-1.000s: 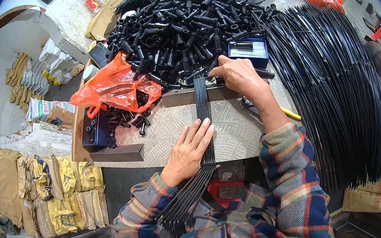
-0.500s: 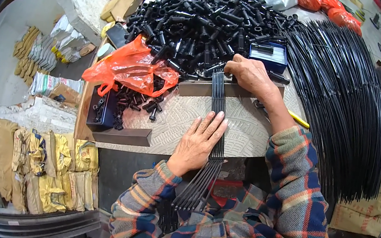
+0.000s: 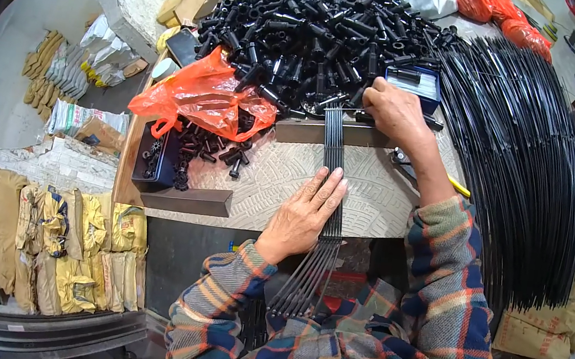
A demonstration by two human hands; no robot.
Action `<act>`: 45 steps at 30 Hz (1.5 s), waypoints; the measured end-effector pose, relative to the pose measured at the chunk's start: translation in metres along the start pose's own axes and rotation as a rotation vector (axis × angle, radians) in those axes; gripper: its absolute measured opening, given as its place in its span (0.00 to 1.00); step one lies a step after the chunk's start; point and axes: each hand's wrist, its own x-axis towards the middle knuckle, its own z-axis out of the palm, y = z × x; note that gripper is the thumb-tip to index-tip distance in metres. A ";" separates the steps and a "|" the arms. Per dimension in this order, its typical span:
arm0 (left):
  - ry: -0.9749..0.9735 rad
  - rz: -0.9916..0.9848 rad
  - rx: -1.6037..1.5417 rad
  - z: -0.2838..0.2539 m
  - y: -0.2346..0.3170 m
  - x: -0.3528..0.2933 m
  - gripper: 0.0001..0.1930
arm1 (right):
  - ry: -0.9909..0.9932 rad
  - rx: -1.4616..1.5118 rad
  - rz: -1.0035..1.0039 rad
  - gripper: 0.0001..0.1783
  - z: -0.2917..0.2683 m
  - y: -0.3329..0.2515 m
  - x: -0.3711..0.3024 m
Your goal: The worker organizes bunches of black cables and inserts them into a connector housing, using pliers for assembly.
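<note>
A flat row of thin black rods (image 3: 334, 136) lies side by side across the table edge, its lower ends fanning out over my lap. My left hand (image 3: 300, 213) rests flat on the row, fingers stretched out, pressing it to the tabletop. Just right of the rods' far ends, my right hand (image 3: 397, 114) is closed with thumb and fingertips pinched together; whatever they hold is hidden. Beneath the rods' far part runs a dark metal bar (image 3: 298, 133). Beyond it rises a large heap of glossy black tubular parts (image 3: 312, 35).
A blue box (image 3: 435, 104) stands by the heap. Long black rods (image 3: 520, 158) cover the right side, near a yellow-handled tool (image 3: 459, 187). At left are an orange plastic bag (image 3: 201, 97), a dark bin (image 3: 146, 175) of small black parts and another metal bar (image 3: 188, 200).
My right hand has shifted slightly right, away from the far ends of the rods. My left hand stays flat on them. The whole view has shifted a little.
</note>
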 end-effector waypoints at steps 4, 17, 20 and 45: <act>-0.001 0.033 -0.029 0.002 0.004 0.010 0.32 | -0.017 -0.024 -0.030 0.02 0.003 0.005 0.000; -0.017 0.013 -0.185 -0.013 0.016 0.009 0.38 | -0.103 -0.168 0.499 0.06 -0.046 0.079 0.008; -0.032 -0.001 -0.099 -0.008 0.025 -0.013 0.47 | -0.145 -0.275 0.388 0.06 -0.031 0.083 0.016; 0.018 -0.003 -0.105 -0.007 0.030 -0.014 0.51 | 0.234 0.296 0.179 0.03 -0.029 0.018 -0.008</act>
